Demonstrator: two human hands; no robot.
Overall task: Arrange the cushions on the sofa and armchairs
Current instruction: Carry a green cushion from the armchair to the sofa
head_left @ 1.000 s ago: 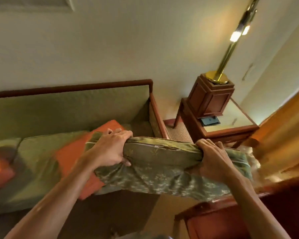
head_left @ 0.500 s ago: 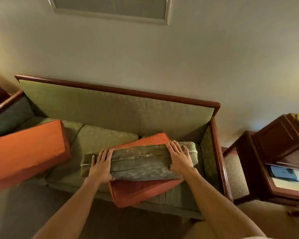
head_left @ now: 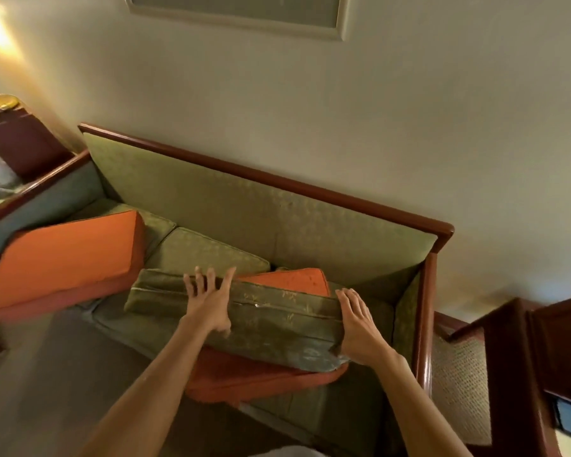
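A green patterned cushion [head_left: 277, 324] lies on top of an orange cushion [head_left: 261, 377] on the right seat of a green sofa with a dark wooden frame [head_left: 261, 174]. My left hand [head_left: 208, 301] rests flat on the green cushion's left part, fingers spread. My right hand [head_left: 360, 324] lies against its right end, fingers straight. Neither hand grips it. A second orange cushion [head_left: 66, 262] leans on the sofa's left seat, against the left armrest.
A wooden side table [head_left: 23, 143] with a brass lamp base stands left of the sofa. Another wooden table [head_left: 541, 357] stands at the right, with a blue item on its lower shelf. A framed picture [head_left: 238, 11] hangs on the wall above.
The green cushion was carried in both hands from the right, set down on the orange cushion, and my grip has loosened to flat, spread fingers. The view swung left.
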